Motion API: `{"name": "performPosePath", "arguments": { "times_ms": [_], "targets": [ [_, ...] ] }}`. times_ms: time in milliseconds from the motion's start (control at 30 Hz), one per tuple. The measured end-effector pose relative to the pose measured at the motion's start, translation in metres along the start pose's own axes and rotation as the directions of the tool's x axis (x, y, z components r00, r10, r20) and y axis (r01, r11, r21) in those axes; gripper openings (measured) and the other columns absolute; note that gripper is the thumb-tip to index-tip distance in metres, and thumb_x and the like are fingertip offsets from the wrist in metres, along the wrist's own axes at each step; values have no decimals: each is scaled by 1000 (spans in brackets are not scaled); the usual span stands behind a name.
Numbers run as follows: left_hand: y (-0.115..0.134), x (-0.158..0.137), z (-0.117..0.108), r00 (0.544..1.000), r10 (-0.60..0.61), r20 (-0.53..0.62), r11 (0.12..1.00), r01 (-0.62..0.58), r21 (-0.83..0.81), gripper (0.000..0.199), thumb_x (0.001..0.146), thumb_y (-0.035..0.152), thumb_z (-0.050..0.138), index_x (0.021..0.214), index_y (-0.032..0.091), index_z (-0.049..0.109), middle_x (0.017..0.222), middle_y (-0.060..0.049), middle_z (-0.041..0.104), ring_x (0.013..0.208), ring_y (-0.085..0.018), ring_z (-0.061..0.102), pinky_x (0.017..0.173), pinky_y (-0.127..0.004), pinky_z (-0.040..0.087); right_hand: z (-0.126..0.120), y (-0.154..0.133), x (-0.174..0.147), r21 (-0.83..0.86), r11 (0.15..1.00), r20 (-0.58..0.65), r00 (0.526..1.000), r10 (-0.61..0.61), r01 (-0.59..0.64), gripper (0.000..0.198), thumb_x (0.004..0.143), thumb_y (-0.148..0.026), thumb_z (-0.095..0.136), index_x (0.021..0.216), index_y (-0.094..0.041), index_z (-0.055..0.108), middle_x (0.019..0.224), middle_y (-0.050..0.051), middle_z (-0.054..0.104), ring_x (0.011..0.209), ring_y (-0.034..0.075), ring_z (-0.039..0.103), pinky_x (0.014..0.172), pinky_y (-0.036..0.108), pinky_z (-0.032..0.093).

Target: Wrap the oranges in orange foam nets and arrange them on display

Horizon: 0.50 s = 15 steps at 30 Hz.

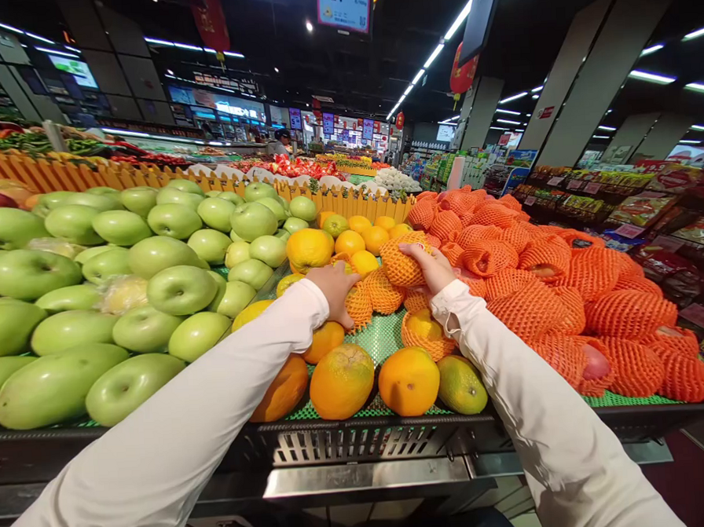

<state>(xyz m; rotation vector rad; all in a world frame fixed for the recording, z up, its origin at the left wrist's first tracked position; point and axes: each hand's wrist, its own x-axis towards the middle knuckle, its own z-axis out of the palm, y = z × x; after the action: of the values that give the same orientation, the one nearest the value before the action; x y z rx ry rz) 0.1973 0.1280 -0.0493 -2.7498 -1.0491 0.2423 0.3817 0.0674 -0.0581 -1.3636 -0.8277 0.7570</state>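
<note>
My right hand [432,269] is closed around an orange in an orange foam net [400,266], held over the other oranges. At the left of the orange pile, my left hand [331,290] grips another foam-netted orange [360,307], its thumb below and its fingers above. A further netted orange [383,292] lies between the hands. Below my right wrist sits an orange partly out of its net [424,327]. Bare oranges, one large orange [342,380] and a second [409,381], line the front edge beside a greenish one [461,384].
Green apples [181,290] are heaped on the left. Fruit in red-orange foam nets [555,308] fills the right side. Green mesh matting [385,336] lines the black display tray [367,440]. A low yellow picket fence [378,208] runs behind, and packaged goods [632,205] stand on shelves at right.
</note>
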Motion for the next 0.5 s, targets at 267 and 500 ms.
{"name": "performPosePath", "arguments": {
  "times_ms": [267,500],
  "targets": [
    [9,5,5,989,104,-106,993,-96,72,90,61,45,87,137,12,52,136,-22,55,126,-38,49,103,-48,43,4,-1,1,13,1000,-44,999,-12,13,83,67,-41,76,138,-12,44,119,4,55,90,-1,58,77,8,51],
    [7,10,7,993,66,-101,998,-64,20,88,60,33,87,138,17,49,140,-20,54,130,-39,47,105,-49,40,-17,-27,-10,-295,857,324,888,-326,422,90,51,-38,84,130,-9,52,122,4,53,99,-1,52,94,7,48]
  ]
}}
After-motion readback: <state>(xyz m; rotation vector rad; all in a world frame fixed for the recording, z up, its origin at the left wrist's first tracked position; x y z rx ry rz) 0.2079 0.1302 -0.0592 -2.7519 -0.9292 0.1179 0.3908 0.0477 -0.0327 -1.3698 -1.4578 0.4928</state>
